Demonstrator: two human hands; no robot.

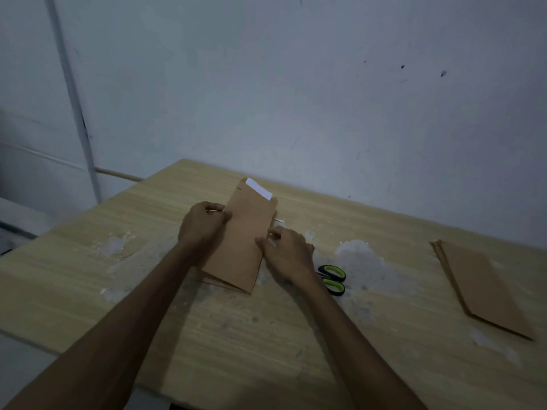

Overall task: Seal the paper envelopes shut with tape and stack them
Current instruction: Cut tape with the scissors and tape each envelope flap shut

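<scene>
Envelope (pixel 242 232) sits mid-bench (pixel 88 276) on a small pile, white strip at its far end. Left hand (pixel 202 224) pinches its left edge with curled fingers, right hand (pixel 288 253) grips the right edge. Scissors (pixel 333 279) just beside; another stack (pixel 485 287) far right.

We see brown paper envelopes (pixel 242 241) with a white strip (pixel 259 189) at the far end, and another brown stack (pixel 485 288). Our table (pixel 148 291) is pale wood-grain with whitish blotches; the scissors (pixel 333 279) have black-and-lime-green handles, against a grey-blue wall (pixel 296 84).
</scene>
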